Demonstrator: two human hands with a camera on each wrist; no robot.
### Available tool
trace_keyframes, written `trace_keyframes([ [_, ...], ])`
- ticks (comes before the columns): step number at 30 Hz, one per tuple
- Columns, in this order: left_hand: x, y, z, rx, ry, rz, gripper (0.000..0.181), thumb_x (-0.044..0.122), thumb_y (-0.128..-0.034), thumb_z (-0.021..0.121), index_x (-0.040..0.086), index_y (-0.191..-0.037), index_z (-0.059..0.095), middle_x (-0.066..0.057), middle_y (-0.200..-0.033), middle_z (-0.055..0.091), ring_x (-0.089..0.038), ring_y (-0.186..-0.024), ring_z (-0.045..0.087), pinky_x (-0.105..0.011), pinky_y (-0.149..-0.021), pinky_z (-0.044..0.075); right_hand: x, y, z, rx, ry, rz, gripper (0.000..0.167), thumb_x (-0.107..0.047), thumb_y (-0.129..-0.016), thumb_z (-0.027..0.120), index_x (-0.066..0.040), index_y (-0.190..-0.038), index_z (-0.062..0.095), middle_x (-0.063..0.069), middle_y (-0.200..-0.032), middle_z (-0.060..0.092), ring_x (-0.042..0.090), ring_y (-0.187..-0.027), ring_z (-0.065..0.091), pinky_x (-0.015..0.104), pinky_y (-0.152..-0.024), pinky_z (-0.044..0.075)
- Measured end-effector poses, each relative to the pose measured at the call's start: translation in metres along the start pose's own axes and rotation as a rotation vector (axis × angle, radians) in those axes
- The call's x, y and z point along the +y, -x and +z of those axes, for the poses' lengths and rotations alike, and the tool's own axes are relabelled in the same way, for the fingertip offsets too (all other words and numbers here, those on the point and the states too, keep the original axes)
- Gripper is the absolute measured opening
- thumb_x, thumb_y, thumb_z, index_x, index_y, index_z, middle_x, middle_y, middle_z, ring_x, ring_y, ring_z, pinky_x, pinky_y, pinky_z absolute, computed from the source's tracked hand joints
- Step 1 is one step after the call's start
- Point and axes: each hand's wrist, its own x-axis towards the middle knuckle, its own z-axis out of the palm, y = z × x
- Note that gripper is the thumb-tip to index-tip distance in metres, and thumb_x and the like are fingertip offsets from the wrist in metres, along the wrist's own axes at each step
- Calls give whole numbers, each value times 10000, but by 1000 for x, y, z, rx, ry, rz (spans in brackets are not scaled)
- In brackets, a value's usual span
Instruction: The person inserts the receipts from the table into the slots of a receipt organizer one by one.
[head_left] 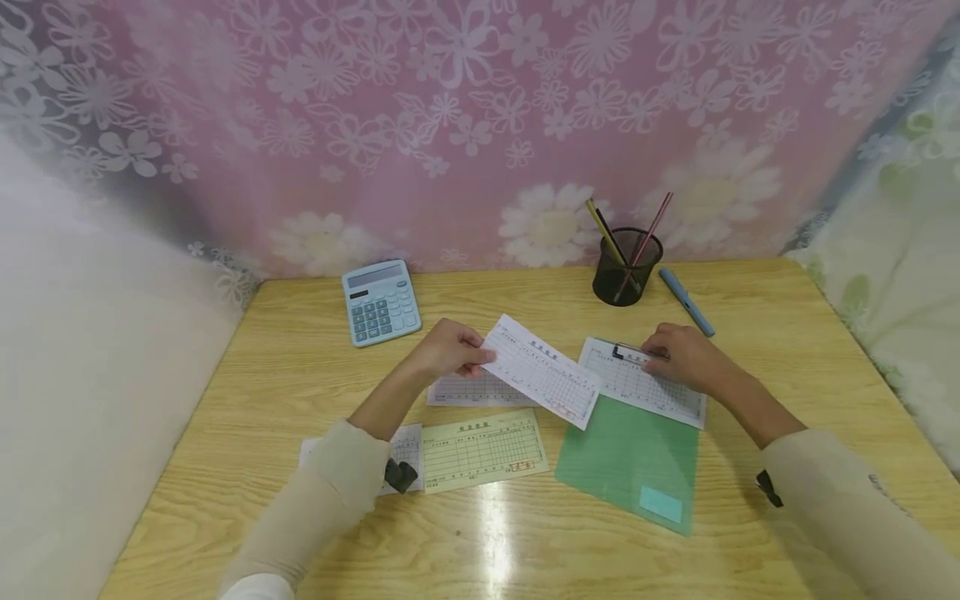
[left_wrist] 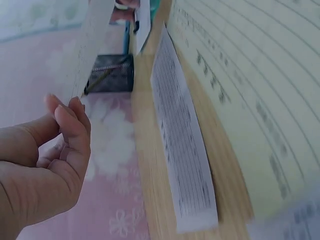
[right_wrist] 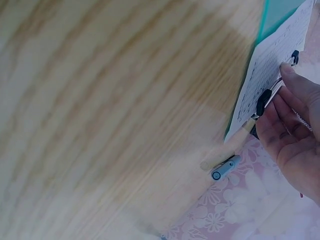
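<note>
"What's on your feed?"

"From afar, I see the left hand (head_left: 453, 350) pinching a white, rectangular printed slip (head_left: 536, 367) above the pale wooden worktop (head_left: 240, 400) (overlapping the translucent green clipboard (head_left: 630, 467) in the head view); the right hand (head_left: 686, 357) pinches the board's black-and-silver metal clip (right_wrist: 263, 102)."
</note>
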Motion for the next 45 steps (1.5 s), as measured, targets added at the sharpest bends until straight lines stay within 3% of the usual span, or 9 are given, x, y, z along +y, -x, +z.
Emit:
trace_keyframes([
  [5,7,-11,27,13,44,13,192,89,-867,685,-44,-1004,667,-83,-717,683,-221,-634,695,-468,-811,574,0,-1,1,5,13,-8,245,-126,-823,726,10,-1026,701,91,-905,644,219,-819,605,413,-723,505],
  [10,7,-20,54,33,54,58,151,99,-865,690,-39,-927,695,-165,-791,727,-339,-800,717,-466,-777,576,3,-1,0,13,13,-18,235,-113,-819,725,11,-1017,703,91,-899,644,216,-807,606,392,-700,499],
  [16,4,-26,81,26,33,66,121,82,-862,686,-33,-899,693,-151,-715,720,-283,-712,726,-362,-664,601,7,-2,1,4,-1,-20,243,-140,-810,742,-4,-1009,711,73,-889,648,191,-794,601,351,-676,490],
  [22,4,-29,100,-3,80,53,153,26,-856,675,-70,-974,667,-164,-731,722,-300,-721,725,-306,-624,600,7,-2,-1,-10,-9,-7,248,-167,-812,745,-15,-1006,715,61,-885,651,176,-783,598,329,-663,482],
  [31,1,-36,125,32,220,-54,115,41,-844,692,-56,-906,685,-159,-713,724,-246,-676,726,-288,-624,595,5,-3,-2,-23,-15,12,266,-185,-819,742,-15,-1021,711,61,-894,650,184,-798,605,342,-678,488],
  [37,1,-37,139,58,246,-100,86,19,-849,676,-56,-809,665,-188,-717,717,-250,-666,725,-254,-590,587,5,-2,-4,-23,-24,12,259,-172,-823,736,-10,-1023,710,64,-896,647,183,-803,605,353,-689,492],
  [45,1,-39,158,124,264,-130,307,11,-851,673,68,-604,500,-181,-672,708,-270,-676,723,-222,-531,571,4,-2,-2,-7,0,-17,248,-145,-813,739,4,-1009,709,73,-880,651,204,-792,618,374,-691,505],
])
